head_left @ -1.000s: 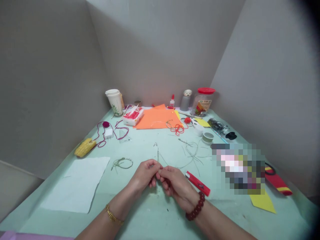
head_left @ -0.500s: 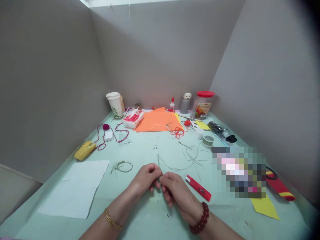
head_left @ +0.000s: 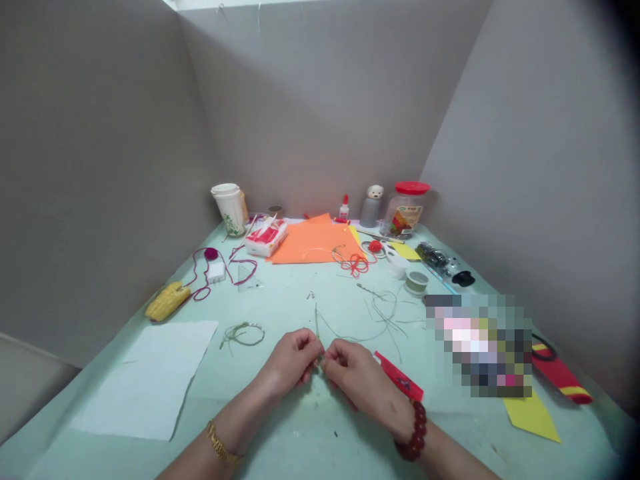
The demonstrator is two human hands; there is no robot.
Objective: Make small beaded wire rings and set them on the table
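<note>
My left hand (head_left: 291, 361) and my right hand (head_left: 356, 377) meet low in the middle of the pale green table (head_left: 280, 433). Both pinch a thin green cord (head_left: 317, 320) between thumb and fingers, fingertips nearly touching. One end of the cord stands up past the fingers; other strands trail off to the right. A gold bracelet (head_left: 220, 445) is on my left wrist and dark red beads (head_left: 413, 433) on my right. A red lighter (head_left: 400, 379) lies just right of my right hand. A small loop of green cord (head_left: 243, 333) lies to the left.
A white sheet (head_left: 145, 380) lies front left, with a yellow corn-shaped thing (head_left: 167, 301) and maroon cord (head_left: 210, 270) behind it. Orange paper (head_left: 313, 241), red thread (head_left: 355, 262), a paper cup (head_left: 229, 207), a red-lidded jar (head_left: 406, 208) and a tape roll (head_left: 415, 280) stand further back. Grey walls enclose the table.
Both hands have stayed together on the cord. My right hand turned slightly and its wrist slid to the right, partly covering the lighter's near end. The view tilted a little.
</note>
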